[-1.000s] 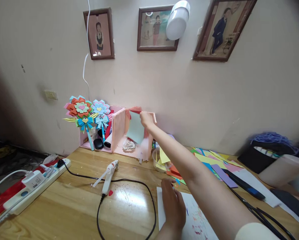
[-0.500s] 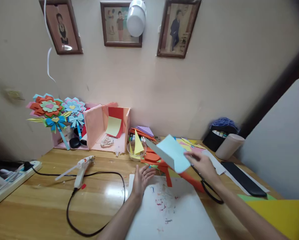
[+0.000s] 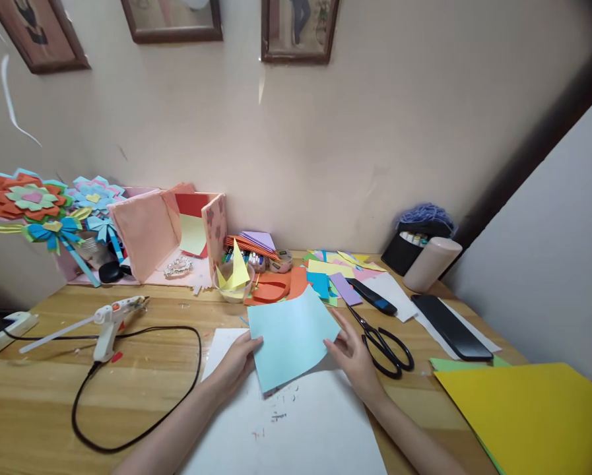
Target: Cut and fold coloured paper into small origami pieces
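A sheet of light blue paper (image 3: 292, 340) is held up between my two hands, over a white board (image 3: 320, 429) with coloured marks on it. My left hand (image 3: 239, 356) pinches the sheet's left edge, thumb on top. At the right edge, my right hand (image 3: 350, 349) grips the paper between thumb and fingers. Black-handled scissors (image 3: 385, 346) lie just right of my right hand. Behind the sheet are orange paper pieces (image 3: 276, 287) and a small clear bowl (image 3: 233, 288) with yellow paper in it.
A white glue gun (image 3: 110, 330) with a black cord lies at left. Paper flowers (image 3: 33, 198) and a pink box (image 3: 142, 234) stand behind it. To the right are a utility knife (image 3: 372, 297), a black phone (image 3: 451, 326) and yellow paper sheets (image 3: 528, 409).
The blue sheet, earlier raised and folded in my right hand alone, is now spread flatter and lower. My left hand, empty and open before, has closed on its left edge. The view shifted right.
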Motion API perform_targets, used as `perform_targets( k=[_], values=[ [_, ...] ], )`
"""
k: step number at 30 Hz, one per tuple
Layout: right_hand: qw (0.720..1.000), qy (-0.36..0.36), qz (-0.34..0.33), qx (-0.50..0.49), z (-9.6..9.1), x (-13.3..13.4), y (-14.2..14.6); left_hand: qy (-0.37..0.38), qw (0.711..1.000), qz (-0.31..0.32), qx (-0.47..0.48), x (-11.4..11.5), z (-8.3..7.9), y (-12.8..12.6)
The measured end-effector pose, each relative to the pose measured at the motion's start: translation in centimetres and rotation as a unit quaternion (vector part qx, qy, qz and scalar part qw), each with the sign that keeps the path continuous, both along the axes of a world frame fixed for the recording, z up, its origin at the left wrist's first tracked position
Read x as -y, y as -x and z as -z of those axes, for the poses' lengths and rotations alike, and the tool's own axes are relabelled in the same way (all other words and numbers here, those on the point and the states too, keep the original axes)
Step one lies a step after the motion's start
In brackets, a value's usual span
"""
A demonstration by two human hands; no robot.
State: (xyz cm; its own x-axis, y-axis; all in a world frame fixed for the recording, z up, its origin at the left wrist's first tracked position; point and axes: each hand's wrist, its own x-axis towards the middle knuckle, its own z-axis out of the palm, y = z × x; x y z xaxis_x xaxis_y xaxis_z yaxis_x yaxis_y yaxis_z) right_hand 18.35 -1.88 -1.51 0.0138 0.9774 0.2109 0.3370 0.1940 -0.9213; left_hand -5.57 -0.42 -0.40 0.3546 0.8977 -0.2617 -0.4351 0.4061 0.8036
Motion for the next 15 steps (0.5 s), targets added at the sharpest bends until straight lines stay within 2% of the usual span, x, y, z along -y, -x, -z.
perform_targets(
  k=[3,5,8,11,15],
  values=[
    [0.984,-0.071,-0.07,0.146,-0.3,1.0,1.1,0.002,1.0,0.01,0.018,-0.3,0.3,-0.3],
    [0.952,-0.126,-0.137,0.244,-0.4,1.3,2.1,0.007,0.999,0.024,0.033,-0.6,0.4,-0.5],
    [0.909,-0.146,-0.189,0.342,-0.6,1.2,3.7,0.015,0.997,0.043,0.058,-1.0,0.4,-0.5],
    [0.884,-0.147,-0.223,0.383,-0.8,0.8,4.8,0.02,0.995,0.053,0.081,-1.3,0.5,-0.3],
    [0.867,-0.143,-0.277,0.388,-0.9,0.6,4.8,0.035,0.992,0.07,0.094,-1.5,0.4,-0.2]
  ],
)
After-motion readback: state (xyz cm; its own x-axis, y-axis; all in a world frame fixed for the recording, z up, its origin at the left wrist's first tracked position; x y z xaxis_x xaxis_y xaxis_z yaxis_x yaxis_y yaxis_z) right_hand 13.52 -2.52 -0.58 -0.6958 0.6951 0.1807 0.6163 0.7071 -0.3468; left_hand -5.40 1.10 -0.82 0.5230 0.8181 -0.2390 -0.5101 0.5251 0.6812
